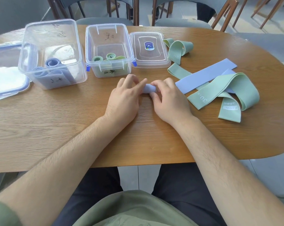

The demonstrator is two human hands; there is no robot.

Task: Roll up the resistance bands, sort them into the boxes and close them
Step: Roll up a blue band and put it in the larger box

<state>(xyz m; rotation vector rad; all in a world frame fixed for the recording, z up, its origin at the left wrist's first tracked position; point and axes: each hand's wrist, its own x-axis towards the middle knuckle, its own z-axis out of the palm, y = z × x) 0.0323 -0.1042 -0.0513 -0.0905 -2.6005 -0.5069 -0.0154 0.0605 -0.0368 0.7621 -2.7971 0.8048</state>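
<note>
Both my hands are clamped on the blue band point(206, 75). Its rolled end point(148, 88) sits on the counter point(72, 121) just in front of the small clear box point(89, 46), a little to that box's right. My left hand point(123, 99) pinches the roll's left end, fingers curled. My right hand point(169, 99) grips its right end, thumb on the near side and fingers over the top. The two hands nearly touch across the roll.

The unrolled rest of the band lies flat, running away to the right of the small box. A loose green band point(227, 90) marked 30 LB lies partly across it, further right again. Another green band point(177, 49) is crumpled to the right of the small box, just beyond its lid point(150, 62), which lies flat against the box's right side.

The small box is open, with green rolls point(111, 56) in it. Just left of it stands the larger clear box point(29, 51), also open, holding blue rolls point(53, 62). The larger lid point(0, 95) rests flat further left, at the counter's edge. Both boxes have dark handwriting on their walls, which I cannot read.
</note>
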